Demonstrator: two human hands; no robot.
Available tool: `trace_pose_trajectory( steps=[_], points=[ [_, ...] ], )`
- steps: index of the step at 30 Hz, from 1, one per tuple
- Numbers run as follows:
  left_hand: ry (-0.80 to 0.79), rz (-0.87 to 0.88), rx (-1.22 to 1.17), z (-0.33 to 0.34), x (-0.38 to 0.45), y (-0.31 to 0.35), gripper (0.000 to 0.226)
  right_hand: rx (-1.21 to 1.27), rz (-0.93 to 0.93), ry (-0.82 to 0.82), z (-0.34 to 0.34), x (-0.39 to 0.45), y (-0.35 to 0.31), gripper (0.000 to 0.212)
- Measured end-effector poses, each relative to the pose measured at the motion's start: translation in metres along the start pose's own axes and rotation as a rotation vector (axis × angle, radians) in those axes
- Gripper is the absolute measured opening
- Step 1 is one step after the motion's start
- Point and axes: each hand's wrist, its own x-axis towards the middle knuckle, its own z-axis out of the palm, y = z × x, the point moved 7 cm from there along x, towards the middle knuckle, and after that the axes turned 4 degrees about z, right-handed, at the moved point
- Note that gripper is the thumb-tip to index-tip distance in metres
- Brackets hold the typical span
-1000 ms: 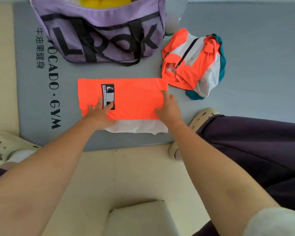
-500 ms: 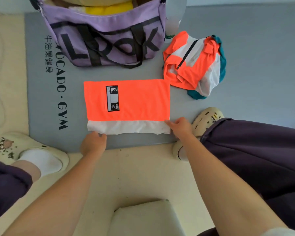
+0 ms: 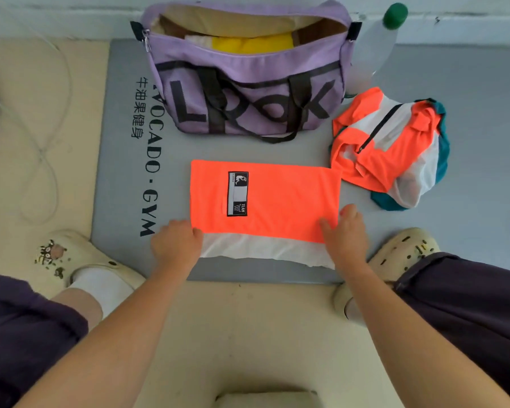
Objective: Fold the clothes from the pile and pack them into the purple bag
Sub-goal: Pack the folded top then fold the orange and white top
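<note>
A folded orange and white garment with a black patch lies flat on the grey mat. My left hand grips its near left corner. My right hand holds its near right corner, fingers on the orange cloth. Beyond it stands the open purple bag with yellow and cream clothes inside. To the right lies the pile, a crumpled orange, white and teal garment.
A clear bottle with a green cap stands right of the bag by the wall. My cream clogs, left and right, rest at the mat's near edge. A white cord loops on the beige floor at left.
Both hands left the top of the orange garment, drew back to its near edge, and now hold its two near corners. The view has tilted up, showing the bag's opening.
</note>
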Motion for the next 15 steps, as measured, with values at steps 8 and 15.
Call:
trace_pose_trajectory(
  steps=[8,15],
  points=[
    [0.171,0.521,-0.133,-0.013,0.054,0.093,0.057,-0.188,-0.646,0.071,0.044,-0.009,-0.130,0.058],
    [0.305,0.680,0.001,0.025,0.085,0.087,0.059,-0.404,-0.749,0.018,0.064,0.030,-0.094,0.062]
  ],
)
